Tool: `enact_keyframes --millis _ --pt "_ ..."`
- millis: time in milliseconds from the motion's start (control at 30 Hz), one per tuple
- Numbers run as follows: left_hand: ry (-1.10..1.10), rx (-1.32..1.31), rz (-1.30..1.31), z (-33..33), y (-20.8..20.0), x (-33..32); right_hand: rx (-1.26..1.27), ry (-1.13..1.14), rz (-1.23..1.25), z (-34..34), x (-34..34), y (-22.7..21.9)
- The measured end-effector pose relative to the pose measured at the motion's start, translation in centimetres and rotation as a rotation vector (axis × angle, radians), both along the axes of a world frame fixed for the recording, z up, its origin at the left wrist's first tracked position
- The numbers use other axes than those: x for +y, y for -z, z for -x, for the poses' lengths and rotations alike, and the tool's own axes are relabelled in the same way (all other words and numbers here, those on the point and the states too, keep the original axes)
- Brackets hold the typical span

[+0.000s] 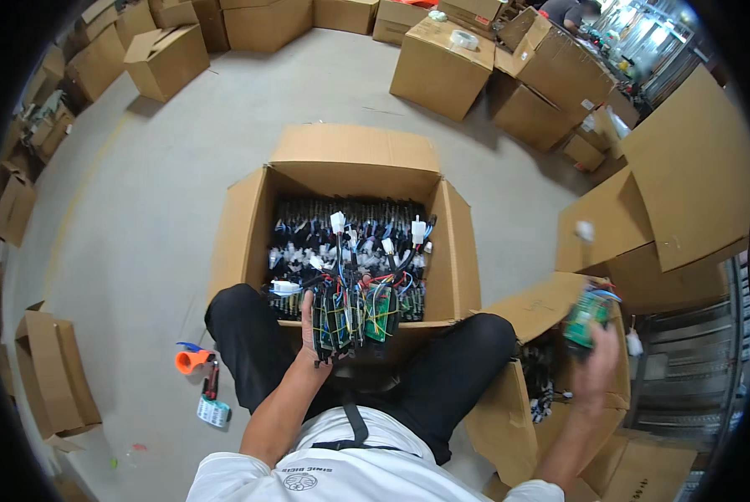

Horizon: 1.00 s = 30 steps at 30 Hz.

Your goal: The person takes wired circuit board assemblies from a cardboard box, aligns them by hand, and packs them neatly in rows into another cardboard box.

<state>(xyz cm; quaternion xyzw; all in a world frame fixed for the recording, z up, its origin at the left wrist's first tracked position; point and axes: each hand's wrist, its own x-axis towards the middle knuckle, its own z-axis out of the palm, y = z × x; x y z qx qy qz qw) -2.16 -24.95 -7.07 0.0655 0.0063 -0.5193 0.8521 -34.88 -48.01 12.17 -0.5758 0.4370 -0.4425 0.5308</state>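
My left hand [309,336] is closed around a row of wired circuit boards [354,316], held upright side by side at the near edge of an open cardboard box [354,149]. Their cables and white connectors spread upward over that box, which is packed with rows of similar dark wired parts [350,213]. Off to the right, my right hand [596,361] grips a single green circuit board [581,320], smeared by motion. It is above a second open carton [494,422], where more dark wired parts [537,381] lie. A blurred white connector [586,230] swings up from around that board.
My knees flank the middle box. An orange tape roll [192,361] and a red-handled tool [212,381] lie on the floor at left. Cartons [442,67] line the back and sides; large flaps [688,167] rise at right. Another person [565,12] is at the far right.
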Motion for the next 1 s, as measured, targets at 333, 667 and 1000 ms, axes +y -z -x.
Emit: enact_keyframes --millis 333,667,1000 --pt "-0.034 0.15 -0.148 1.0 -1.7 4.7 0.164 -0.568 0.046 -20.1 16.0 10.7" --pt "-0.035 0.28 0.027 1.1 -1.3 5.0 0.479 -0.687 0.721 -19.9 15.4 12.5" --pt "0.142 -0.162 -0.505 0.2 1.3 5.7 0.289 -0.67 0.083 -19.7 15.3 13.3"
